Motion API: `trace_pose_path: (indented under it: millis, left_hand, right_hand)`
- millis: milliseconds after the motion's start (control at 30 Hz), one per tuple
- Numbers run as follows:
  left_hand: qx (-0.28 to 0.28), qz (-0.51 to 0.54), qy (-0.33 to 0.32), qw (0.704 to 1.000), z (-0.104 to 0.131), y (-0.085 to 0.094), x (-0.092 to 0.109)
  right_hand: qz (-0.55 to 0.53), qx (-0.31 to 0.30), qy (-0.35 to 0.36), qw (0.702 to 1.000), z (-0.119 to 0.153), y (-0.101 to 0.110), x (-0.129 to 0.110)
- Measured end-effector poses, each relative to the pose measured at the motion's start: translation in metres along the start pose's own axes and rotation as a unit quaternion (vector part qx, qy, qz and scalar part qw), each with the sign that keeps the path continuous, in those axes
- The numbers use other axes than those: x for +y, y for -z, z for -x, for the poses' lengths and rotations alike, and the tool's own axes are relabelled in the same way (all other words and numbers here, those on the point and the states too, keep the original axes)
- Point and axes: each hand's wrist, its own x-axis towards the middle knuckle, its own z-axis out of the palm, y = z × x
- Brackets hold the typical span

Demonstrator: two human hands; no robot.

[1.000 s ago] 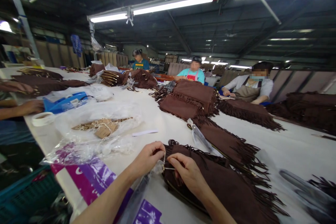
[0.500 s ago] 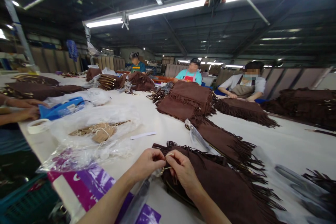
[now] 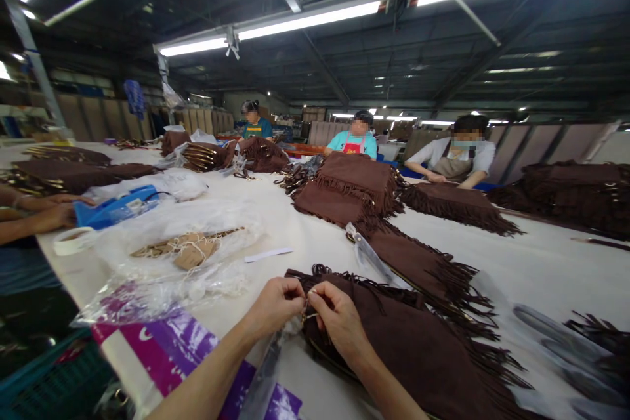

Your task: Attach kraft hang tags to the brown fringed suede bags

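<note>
A dark brown fringed bag (image 3: 408, 335) lies on the white table right in front of me. At its left end my left hand (image 3: 279, 304) pinches a thin pale string. My right hand (image 3: 336, 315) pinches the same string close beside it, the fingertips of both hands nearly touching. Just below the fingertips is a small gold metal piece at the bag's edge. A strip wrapped in clear plastic (image 3: 263, 374) runs down from there, beneath my left wrist.
Cardboard tags with white strings (image 3: 194, 251) lie on clear plastic at left. Beyond are a tape roll (image 3: 75, 241) and a blue tool (image 3: 118, 207) held by another person's hands. Brown bags (image 3: 354, 184) are stacked ahead. Several people work across the table.
My fingertips have shifted slightly left and my right fingers have changed their pose on the string. The person at the far right has lowered their head a little.
</note>
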Motion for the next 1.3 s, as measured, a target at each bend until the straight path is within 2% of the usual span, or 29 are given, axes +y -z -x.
trace_pose_path:
  millis: [133,267,367,500,633,800,967,1033,1100,1200,1300]
  left_hand:
    - [0.01,0.108,0.075,0.991,0.0,0.002,0.003]
    - [-0.022,0.263,0.133,0.955,-0.001,0.006,0.002]
    - [-0.061,0.364,0.165,0.915,-0.001,0.008,0.0]
    - [-0.065,0.458,0.208,0.862,-0.002,0.01,0.0]
    - [-0.05,0.49,0.21,0.844,-0.002,0.016,0.0]
    - [-0.051,0.484,0.196,0.852,-0.003,0.017,-0.002]
    - [-0.059,0.452,0.163,0.875,0.0,0.013,0.004]
    - [-0.059,0.441,0.15,0.883,0.002,0.011,0.008]
    - [-0.062,0.418,0.14,0.895,0.003,0.01,0.012]
    - [-0.069,0.334,0.127,0.931,0.006,0.005,0.015]
    - [-0.108,0.243,0.112,0.958,0.008,-0.001,0.016]
  right_hand:
    - [0.01,-0.011,-0.022,1.0,0.001,0.003,-0.005]
    - [0.016,-0.119,-0.039,0.992,0.003,0.018,-0.017]
    - [0.058,-0.18,-0.001,0.982,0.005,0.03,-0.027]
    - [0.113,-0.188,0.08,0.972,0.006,0.041,-0.033]
    - [0.186,-0.218,0.136,0.948,0.01,0.051,-0.029]
    - [0.292,-0.239,0.122,0.918,0.018,0.061,-0.029]
    - [0.401,-0.179,0.166,0.883,0.021,0.058,-0.028]
    - [0.383,-0.15,0.185,0.892,0.019,0.055,-0.027]
    - [0.329,-0.115,0.191,0.918,0.017,0.052,-0.027]
    - [0.241,-0.064,0.179,0.952,0.015,0.045,-0.026]
    - [0.206,-0.031,0.172,0.963,0.014,0.035,-0.021]
